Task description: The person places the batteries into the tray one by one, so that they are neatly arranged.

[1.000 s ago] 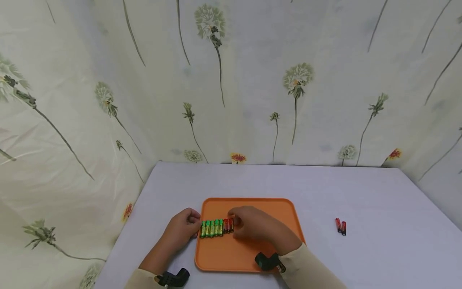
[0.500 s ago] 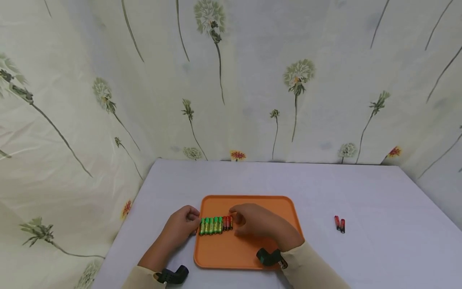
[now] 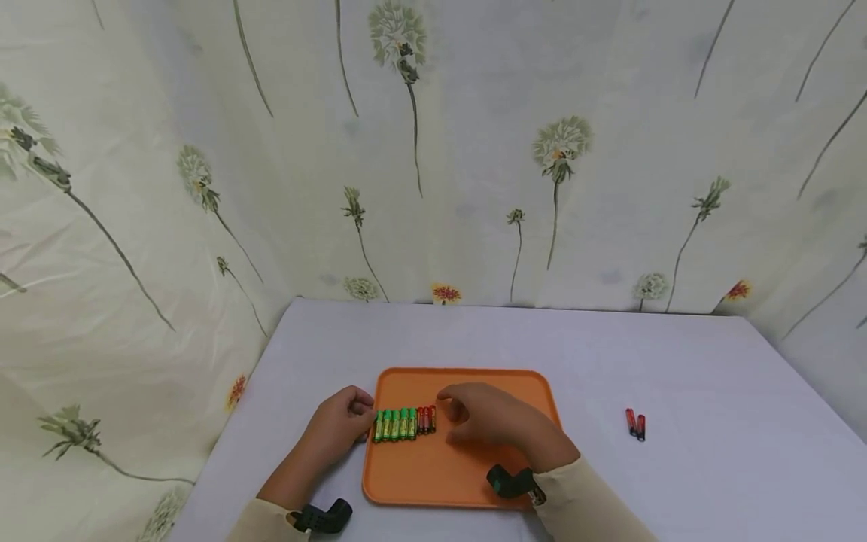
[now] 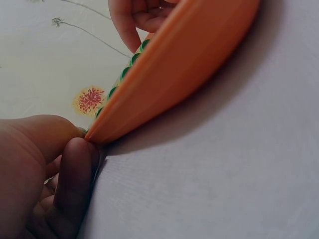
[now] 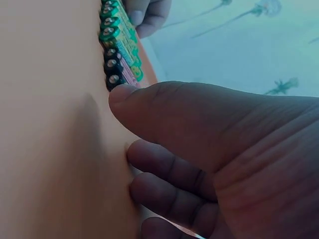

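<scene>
Several green batteries (image 3: 395, 426) and three smaller red ones (image 3: 426, 420) lie side by side in a row on the orange tray (image 3: 433, 478). The row begins at the tray's left rim. My left hand (image 3: 342, 415) pinches that rim between thumb and finger, beside the first green battery; the left wrist view shows the tray's outer side (image 4: 194, 55) running up from the fingertips. Over the tray, my right hand (image 3: 484, 414) holds nothing. Its thumb and fingers are bent and spread apart, just right of the last red battery. In the right wrist view the batteries' ends (image 5: 112, 64) show beyond the thumb (image 5: 149, 107).
Two loose red batteries, one (image 3: 631, 421) slightly left of the other (image 3: 640, 427), lie on the white tabletop (image 3: 704, 391) right of the tray. A dandelion-patterned cloth (image 3: 474, 150) hangs behind the table and along its left side.
My right hand has drawn a little to the right, off the end of the red batteries, leaving a small gap. The left hand stays at the tray's rim.
</scene>
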Available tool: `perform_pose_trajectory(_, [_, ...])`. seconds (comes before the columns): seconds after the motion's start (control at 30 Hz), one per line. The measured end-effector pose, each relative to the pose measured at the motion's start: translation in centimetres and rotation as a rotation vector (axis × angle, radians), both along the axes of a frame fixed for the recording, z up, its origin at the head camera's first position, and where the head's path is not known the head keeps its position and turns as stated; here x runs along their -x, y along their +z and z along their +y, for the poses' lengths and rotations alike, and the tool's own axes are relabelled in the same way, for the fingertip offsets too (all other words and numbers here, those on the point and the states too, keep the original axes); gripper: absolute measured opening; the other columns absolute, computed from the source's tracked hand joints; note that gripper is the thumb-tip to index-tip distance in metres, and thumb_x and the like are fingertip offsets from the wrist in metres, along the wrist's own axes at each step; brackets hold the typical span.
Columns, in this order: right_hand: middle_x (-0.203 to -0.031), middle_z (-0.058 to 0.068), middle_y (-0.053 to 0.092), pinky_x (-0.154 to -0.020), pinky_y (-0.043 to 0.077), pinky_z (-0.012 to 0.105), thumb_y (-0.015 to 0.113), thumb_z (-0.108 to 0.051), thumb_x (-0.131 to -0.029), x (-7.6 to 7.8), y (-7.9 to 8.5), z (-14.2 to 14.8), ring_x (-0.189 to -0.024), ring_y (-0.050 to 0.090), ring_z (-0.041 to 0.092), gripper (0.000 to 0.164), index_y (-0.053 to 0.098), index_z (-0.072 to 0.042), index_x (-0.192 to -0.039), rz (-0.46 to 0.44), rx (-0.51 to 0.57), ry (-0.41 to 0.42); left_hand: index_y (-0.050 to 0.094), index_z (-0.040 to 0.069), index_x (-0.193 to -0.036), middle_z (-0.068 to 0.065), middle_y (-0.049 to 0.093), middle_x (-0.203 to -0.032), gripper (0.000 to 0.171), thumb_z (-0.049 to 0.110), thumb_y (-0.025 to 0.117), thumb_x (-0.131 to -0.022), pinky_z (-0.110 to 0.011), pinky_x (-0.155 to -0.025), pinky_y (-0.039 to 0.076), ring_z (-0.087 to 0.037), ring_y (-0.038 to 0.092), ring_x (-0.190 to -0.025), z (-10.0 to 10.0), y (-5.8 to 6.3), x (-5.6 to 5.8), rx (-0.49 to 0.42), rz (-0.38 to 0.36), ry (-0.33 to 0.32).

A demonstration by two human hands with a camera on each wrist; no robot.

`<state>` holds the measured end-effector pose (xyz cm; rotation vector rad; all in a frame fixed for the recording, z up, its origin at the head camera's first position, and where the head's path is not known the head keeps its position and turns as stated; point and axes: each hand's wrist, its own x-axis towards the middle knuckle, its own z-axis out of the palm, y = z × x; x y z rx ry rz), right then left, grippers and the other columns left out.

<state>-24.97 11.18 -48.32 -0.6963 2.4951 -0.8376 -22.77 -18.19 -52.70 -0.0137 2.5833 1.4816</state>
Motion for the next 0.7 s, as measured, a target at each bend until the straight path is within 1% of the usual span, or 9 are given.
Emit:
perform_pose_trajectory(0.23, [-0.109, -0.007, 0.070, -0.093, 0.054, 0.042, 0.086, -0.030, -0.087, 0.0, 0.2, 1.4, -0.103, 0.064, 0.012, 0.060, 0.062, -0.016, -0.140, 0.041, -0.039, -0.073, 0.065, 0.009, -0.111, -0.004, 0.066, -0.095, 0.016, 0.019, 0.071, -0.099, -0.028, -0.065, 0.058, -0.015, 0.064, -0.077, 0.0, 0.1, -0.1, -0.003, 0.014, -0.009])
perform_pose_trajectory(0.4, [-0.104, -0.007, 0.068, -0.087, 0.055, 0.039, 0.086, -0.029, -0.087, 0.0, 0.1, 3.2, -0.096, 0.063, 0.010, 0.057, 0.063, -0.016, -0.138, 0.076, -0.040, -0.115, 0.065, 0.008, -0.112, -0.004, 0.066, -0.095, 0.017, 0.019, 0.071, -0.099, -0.029, -0.065, 0.058, -0.014, 0.064, -0.076, 0.0, 0.3, 0.0, 0.001, 0.020, -0.019])
perform_pose_trajectory(0.5, [-0.102, -0.008, 0.067, -0.083, 0.054, 0.036, 0.086, -0.028, -0.088, 0.0, 0.2, 4.5, -0.093, 0.062, 0.009, 0.055, 0.063, -0.017, -0.138, 0.101, -0.043, -0.140, 0.066, 0.010, -0.111, -0.004, 0.066, -0.095, 0.016, 0.019, 0.071, -0.099, -0.029, -0.065, 0.058, -0.015, 0.064, -0.077, 0.0, 0.1, 0.0, 0.011, 0.017, -0.011])
perform_pose_trajectory(0.63, [-0.102, -0.006, 0.066, -0.080, 0.054, 0.033, 0.086, -0.026, -0.089, 0.2, 0.6, 6.4, -0.092, 0.062, 0.010, 0.055, 0.063, -0.016, -0.138, 0.101, -0.022, -0.178, 0.066, 0.010, -0.111, -0.004, 0.067, -0.095, 0.016, 0.020, 0.071, -0.099, -0.029, -0.065, 0.058, -0.015, 0.065, -0.077, -0.1, 0.0, 0.1, 0.020, 0.015, -0.008])
perform_pose_trajectory(0.7, [-0.101, -0.004, 0.066, -0.078, 0.054, 0.034, 0.086, -0.025, -0.089, 0.1, 0.8, 7.4, -0.091, 0.062, 0.012, 0.055, 0.063, -0.016, -0.138, 0.084, -0.009, -0.206, 0.065, 0.010, -0.112, -0.004, 0.067, -0.095, 0.017, 0.019, 0.071, -0.099, -0.029, -0.066, 0.059, -0.015, 0.065, -0.077, -0.1, -0.1, 0.2, 0.015, 0.014, -0.011])
